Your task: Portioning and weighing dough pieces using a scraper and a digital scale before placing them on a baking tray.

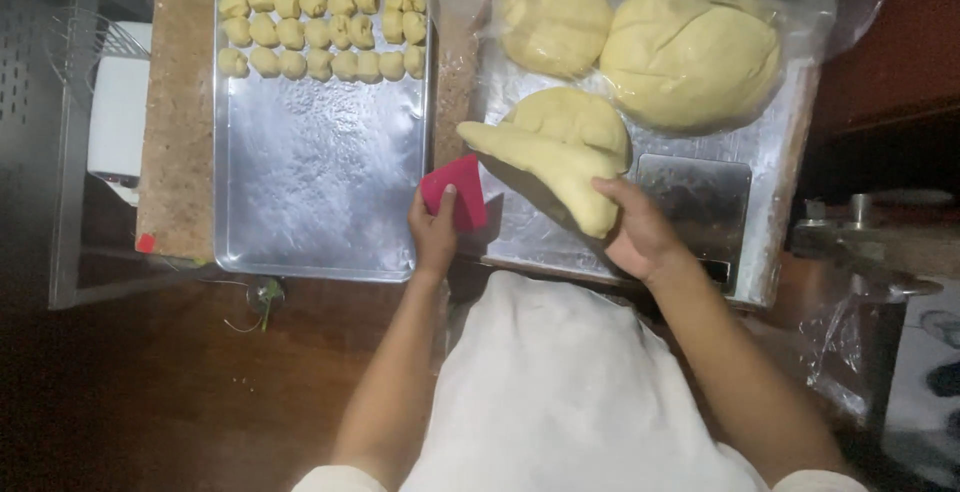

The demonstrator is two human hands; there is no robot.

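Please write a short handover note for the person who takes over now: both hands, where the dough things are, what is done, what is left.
Left hand: holds the red scraper.
Right hand: holds up a long strip of dough, beside a dough lump on the scale.
Done: four rows of small dough pieces sit at the far end of the metal tray.
Left: two big dough mounds under plastic are uncut; most of the tray is unfilled.

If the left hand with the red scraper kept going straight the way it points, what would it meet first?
The left hand points up the picture, holding the red scraper. Straight ahead likely lies the strip of brown counter between the metal tray and the plastic-covered dough; the long dough piece passes close on its right.
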